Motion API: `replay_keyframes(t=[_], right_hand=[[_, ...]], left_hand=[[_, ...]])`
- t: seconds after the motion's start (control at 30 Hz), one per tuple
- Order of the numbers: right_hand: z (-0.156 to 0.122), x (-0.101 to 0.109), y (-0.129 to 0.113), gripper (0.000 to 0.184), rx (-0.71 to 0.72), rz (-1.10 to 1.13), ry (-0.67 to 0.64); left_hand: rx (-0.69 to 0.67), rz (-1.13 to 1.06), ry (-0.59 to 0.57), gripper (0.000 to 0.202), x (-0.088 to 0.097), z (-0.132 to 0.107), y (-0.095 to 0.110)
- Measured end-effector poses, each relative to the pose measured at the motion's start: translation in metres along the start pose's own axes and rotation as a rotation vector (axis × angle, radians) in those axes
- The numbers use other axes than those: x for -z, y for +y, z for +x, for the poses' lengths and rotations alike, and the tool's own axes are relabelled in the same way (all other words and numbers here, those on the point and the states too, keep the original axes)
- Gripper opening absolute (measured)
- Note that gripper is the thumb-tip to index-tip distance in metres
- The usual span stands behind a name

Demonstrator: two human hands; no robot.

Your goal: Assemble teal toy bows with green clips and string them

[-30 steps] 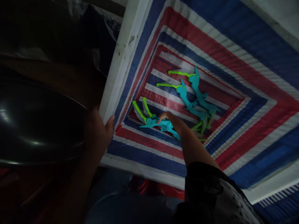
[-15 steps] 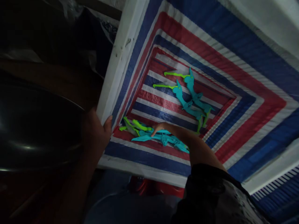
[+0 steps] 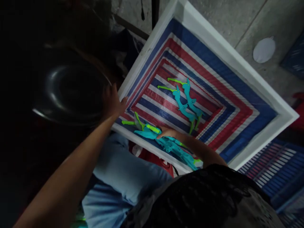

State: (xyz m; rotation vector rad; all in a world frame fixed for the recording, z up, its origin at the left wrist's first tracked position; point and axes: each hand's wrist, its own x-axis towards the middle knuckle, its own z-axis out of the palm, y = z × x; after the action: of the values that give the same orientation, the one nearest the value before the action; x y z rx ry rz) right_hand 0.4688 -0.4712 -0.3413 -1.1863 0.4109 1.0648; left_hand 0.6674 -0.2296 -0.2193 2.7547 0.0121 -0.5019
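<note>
My right hand (image 3: 167, 133) reaches into a white-rimmed box (image 3: 257, 76) lined with red, white and blue striped sheeting. Its fingers are closed around a bundle of turquoise and lime-green plastic pieces (image 3: 168, 144), long and jointed-looking, along the near side of the box. Two similar plastic pieces (image 3: 187, 101) lie side by side on the striped bottom. At the left rim, my left hand (image 3: 112, 103) appears to grip the box edge, thumb on the rim and fingers on the outer side, partly lost in shadow. Right beside those fingers is a dark round basin (image 3: 76, 91).
Blue slatted crates (image 3: 280, 164) stand at the right. A white round disc (image 3: 264, 50) lies on the grey floor (image 3: 237, 19) beyond the box. Legs in light-blue jeans (image 3: 128, 177) and something red (image 3: 152, 156) are below the near rim. Much of the left is dark.
The view has pulled back, showing more floor and the whole basin. My right hand has brought the bundle nearer to me, its end now overlapping the near rim. The two loose pieces stay put.
</note>
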Motion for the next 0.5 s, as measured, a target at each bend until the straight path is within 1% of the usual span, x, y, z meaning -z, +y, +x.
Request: replay_keyframes(t=[0.07, 0.1, 0.13, 0.17, 0.2, 0.23, 0.27, 0.3, 0.33, 0.37, 0.4, 0.43, 0.47, 0.5], right_hand=[[-0.018, 0.001, -0.006, 0.033, -0.055, -0.01, -0.079], [-0.024, 0.002, -0.01, 0.033, -0.069, -0.016, -0.094], [-0.031, 0.003, -0.013, 0.036, -0.077, -0.024, -0.101], [-0.036, 0.003, -0.017, 0.04, -0.077, -0.033, -0.099], [-0.042, 0.002, -0.021, 0.045, -0.07, -0.042, -0.095], [-0.048, 0.0, -0.025, 0.049, -0.059, -0.051, -0.091], [-0.053, -0.003, -0.029, 0.053, -0.043, -0.058, -0.086], [-0.059, -0.008, -0.034, 0.055, -0.025, -0.066, -0.081], [-0.064, -0.013, -0.039, 0.055, -0.008, -0.075, -0.077], [-0.069, -0.019, -0.045, 0.055, 0.008, -0.089, -0.073], [-0.074, -0.026, -0.052, 0.054, 0.028, -0.099, -0.061], [-0.078, -0.033, -0.061, 0.054, 0.055, -0.098, -0.047], [-0.082, -0.039, -0.072, 0.054, 0.091, -0.089, -0.035], [-0.086, -0.046, -0.085, 0.054, 0.132, -0.076, -0.031]], left_hand=[[0.138, -0.261, 0.106, 0.047, 0.019, -0.048, 0.014], [0.237, -0.436, 0.131, 0.04, 0.026, -0.078, 0.022], [0.345, -0.627, 0.128, 0.039, 0.028, -0.11, 0.03], [0.47, -0.826, 0.095, 0.039, 0.027, -0.142, 0.039], [0.598, -1.017, 0.009, 0.04, 0.021, -0.172, 0.047], [0.702, -1.174, -0.089, 0.041, 0.011, -0.198, 0.057], [0.771, -1.287, -0.183, 0.041, -0.001, -0.22, 0.066], [0.787, -1.373, -0.255, 0.042, -0.015, -0.236, 0.075], [0.759, -1.455, -0.295, 0.044, -0.029, -0.247, 0.083], [0.711, -1.525, -0.309, 0.047, -0.041, -0.253, 0.09], [0.639, -1.58, -0.292, 0.051, -0.05, -0.256, 0.095], [0.556, -1.618, -0.253, 0.055, -0.056, -0.256, 0.098], [0.475, -1.631, -0.195, 0.059, -0.058, -0.254, 0.1], [0.396, -1.624, -0.125, 0.063, -0.057, -0.253, 0.102]])
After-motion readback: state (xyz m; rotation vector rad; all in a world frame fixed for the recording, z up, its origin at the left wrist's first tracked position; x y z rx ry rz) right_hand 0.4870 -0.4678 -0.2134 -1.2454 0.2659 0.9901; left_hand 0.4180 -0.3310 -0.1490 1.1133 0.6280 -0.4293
